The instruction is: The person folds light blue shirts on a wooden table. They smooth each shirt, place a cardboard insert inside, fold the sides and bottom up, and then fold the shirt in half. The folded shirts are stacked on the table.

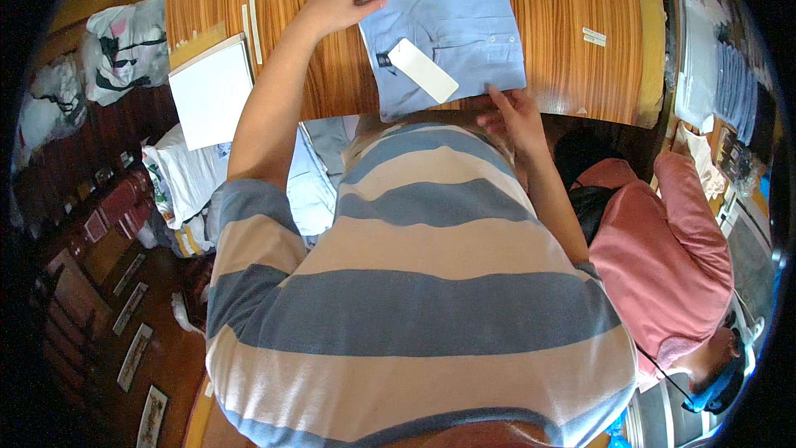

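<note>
Head view: on the glossy, wood-grained brown bench [564,0] before me lies a folded light-blue cloth shirt [468,46]. My left hand [336,8] curls at its upper left corner, whether gripping I can't tell; my loosely open right hand [517,116] meets the lower right edge. Even handling should keep folds square and the rectangular white tag [423,71] flat.

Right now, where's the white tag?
In the head view, the white tag lies slantwise on the folded blue shirt, nearer its front edge, between the left hand at the far left corner and the right hand.
</note>
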Motion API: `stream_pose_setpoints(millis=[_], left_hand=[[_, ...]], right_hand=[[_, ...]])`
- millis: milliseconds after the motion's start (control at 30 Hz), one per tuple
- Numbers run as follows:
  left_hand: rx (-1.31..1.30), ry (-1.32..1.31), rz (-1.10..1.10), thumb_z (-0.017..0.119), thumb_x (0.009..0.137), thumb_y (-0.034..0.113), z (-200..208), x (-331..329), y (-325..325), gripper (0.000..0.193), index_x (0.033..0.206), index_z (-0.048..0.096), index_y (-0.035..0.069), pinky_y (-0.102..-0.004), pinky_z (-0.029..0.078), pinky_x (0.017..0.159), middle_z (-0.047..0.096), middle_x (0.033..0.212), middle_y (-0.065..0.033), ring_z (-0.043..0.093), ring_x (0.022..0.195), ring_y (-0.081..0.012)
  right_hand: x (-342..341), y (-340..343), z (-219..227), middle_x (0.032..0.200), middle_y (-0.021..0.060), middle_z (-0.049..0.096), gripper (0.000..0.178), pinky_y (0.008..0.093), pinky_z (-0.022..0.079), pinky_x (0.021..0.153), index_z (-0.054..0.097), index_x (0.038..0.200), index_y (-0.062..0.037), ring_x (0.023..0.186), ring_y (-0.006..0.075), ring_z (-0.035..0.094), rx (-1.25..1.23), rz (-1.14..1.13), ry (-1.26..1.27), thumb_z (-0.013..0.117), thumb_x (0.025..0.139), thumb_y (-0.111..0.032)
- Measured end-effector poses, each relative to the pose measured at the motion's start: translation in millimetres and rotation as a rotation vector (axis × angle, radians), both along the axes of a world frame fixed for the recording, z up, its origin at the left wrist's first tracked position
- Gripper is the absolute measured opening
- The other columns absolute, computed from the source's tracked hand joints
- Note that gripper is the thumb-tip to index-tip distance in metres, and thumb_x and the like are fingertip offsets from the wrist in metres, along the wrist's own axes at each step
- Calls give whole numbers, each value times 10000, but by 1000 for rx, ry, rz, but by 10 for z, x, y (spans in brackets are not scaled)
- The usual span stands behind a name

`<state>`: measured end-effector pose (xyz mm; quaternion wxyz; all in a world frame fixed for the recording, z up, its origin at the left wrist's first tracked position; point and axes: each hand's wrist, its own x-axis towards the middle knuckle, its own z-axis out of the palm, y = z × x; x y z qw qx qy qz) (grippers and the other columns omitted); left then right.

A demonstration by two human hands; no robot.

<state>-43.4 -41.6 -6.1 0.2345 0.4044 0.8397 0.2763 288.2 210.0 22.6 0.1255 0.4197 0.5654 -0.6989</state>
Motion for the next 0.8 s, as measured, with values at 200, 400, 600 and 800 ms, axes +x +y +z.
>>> stream_pose_setpoints(millis=[200, 400, 600, 800], left_hand=[[-92, -193, 179, 746, 961, 394, 54, 527, -482, 363, 1022, 746, 36, -415, 567, 773, 765, 919, -146, 734, 851, -308], [-98, -389, 527, 773, 962, 322, 284, 1117, -474, 327, 1014, 727, 2, -356, 541, 738, 737, 873, -99, 686, 798, -220], [67, -180, 588, 802, 916, 338, 154, 1270, -503, 354, 1062, 743, 21, -422, 564, 770, 756, 924, -166, 727, 829, -328], [106, -126, 631, 827, 921, 293, 89, 1366, -472, 337, 1076, 736, 7, -342, 548, 766, 771, 951, -120, 709, 843, -209]], right_hand=[[-805, 465, -243, 926, 139, 755, 318, 390, 608, 670, 717, 1086, -22, 725, 309, 747, 718, 180, 182, 764, 979, -317], [-883, 211, 246, 1149, 137, 695, 437, 465, 537, 1006, 713, 1209, -78, 1124, 365, 658, 1158, 803, 849, 845, 846, -282], [-1037, 152, 152, 1074, 95, 699, 330, 423, 531, 985, 703, 1179, -65, 1084, 295, 674, 1377, 1098, 964, 785, 898, -218], [-1670, 293, 372, 1050, 127, 762, 279, 450, 583, 838, 736, 1131, -87, 928, 343, 733, 810, 941, 638, 757, 962, -308]])
